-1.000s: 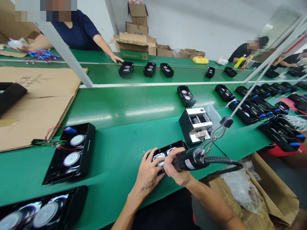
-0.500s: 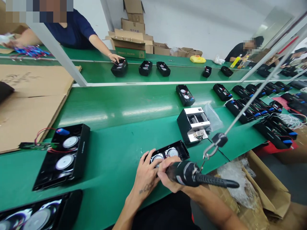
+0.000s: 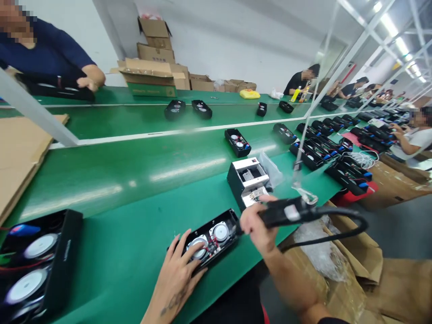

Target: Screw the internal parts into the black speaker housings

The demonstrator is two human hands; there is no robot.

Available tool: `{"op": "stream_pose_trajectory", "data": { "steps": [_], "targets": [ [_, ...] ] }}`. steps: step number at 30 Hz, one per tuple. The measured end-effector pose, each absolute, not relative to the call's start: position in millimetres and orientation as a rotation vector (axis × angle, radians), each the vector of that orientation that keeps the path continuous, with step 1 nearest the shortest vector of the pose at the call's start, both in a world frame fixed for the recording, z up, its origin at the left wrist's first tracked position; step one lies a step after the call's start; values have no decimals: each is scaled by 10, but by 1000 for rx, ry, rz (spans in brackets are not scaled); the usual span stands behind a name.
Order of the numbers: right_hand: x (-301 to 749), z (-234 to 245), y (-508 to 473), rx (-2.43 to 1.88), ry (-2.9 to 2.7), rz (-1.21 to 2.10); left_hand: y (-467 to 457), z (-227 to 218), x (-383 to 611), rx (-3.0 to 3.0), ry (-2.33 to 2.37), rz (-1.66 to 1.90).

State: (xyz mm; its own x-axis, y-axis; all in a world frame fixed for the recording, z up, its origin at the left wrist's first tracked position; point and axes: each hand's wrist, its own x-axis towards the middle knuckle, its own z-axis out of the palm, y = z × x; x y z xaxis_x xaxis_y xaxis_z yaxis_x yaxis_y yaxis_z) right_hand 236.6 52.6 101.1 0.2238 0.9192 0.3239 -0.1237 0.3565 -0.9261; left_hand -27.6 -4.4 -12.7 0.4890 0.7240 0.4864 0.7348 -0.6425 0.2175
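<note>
Right now, a black speaker case (image 3: 213,244) lies open side up on the green desk (image 3: 124,247), set at a slant in front of the person, with two round silver-rimmed speakers and some red wires inside it. The left hand (image 3: 177,272) rests on the left end of this case, its fingers spread rather than closed, one of them lying over the nearer speaker and the thumb along the near side. The right hand (image 3: 261,229) has its fingers wrapped around the front part of a black power driver (image 3: 286,212), which lies almost level, its narrow end pointing at the right end of the case; blur hides whether the tip touches it. A metal hook (image 3: 306,194) on a hanging line meets the back of the driver, and a thick black cable (image 3: 357,222) loops away from it. Just beyond the right hand stands a black-and-white machine (image 3: 248,177), with a clear plastic bag (image 3: 272,172) beside it. Another open case (image 3: 67,261) with a blue part inside sits well to the left, and several more cases (image 3: 313,153) stand close together to the right. Across the line, a co-worker (image 3: 56,49) in a dark blue top holds a black case (image 3: 57,87).
</note>
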Motion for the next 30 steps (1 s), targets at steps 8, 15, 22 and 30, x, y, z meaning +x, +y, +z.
{"op": "stream_pose_trajectory", "data": {
  "steps": [8, 15, 22, 30],
  "targets": [
    [3091, 1076, 1351, -1091, -1002, 441, -62, 99, -301, -2615, -1150, -916],
    [3080, 1040, 1195, -1153, -1174, 748, -19, 142, 238, -2607, -1327, -820],
    [2710, 913, 537, -741, -1040, 1090, -41, 195, 309, -2621, -1418, -733],
    [2183, 745, 405, -561, -1075, 1120, -34, 246, 306, -2639, -1409, -727]
  ]
}}
